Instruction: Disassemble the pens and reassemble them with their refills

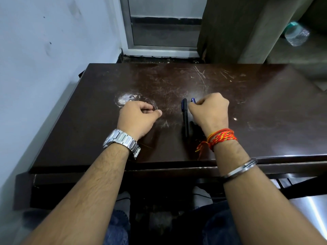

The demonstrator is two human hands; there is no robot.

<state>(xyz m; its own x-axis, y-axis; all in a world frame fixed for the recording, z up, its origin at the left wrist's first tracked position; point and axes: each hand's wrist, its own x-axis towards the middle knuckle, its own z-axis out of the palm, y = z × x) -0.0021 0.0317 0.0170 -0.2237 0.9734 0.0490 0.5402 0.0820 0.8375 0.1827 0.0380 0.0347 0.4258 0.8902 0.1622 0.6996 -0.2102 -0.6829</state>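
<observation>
My right hand is curled over a blue pen, fingers closed on it as far as I can tell; only its far tip shows past my knuckles, rest is under the hand. Black pen lies flat on the desk just left of that hand, pointing away from me, untouched. Left hand rests on the desk as a loose fist, well apart from both pens, holding nothing I can see. Risks: pull the blue pen apart over bare wood and the refill or any small part rolls off the near edge, since nothing is there to stop it. One-handed twist likely slips; left needs to come over. Lifting could also knock the black pen. Count: two pens visible, one black, one blue; zero loose refills or caps in view.
</observation>
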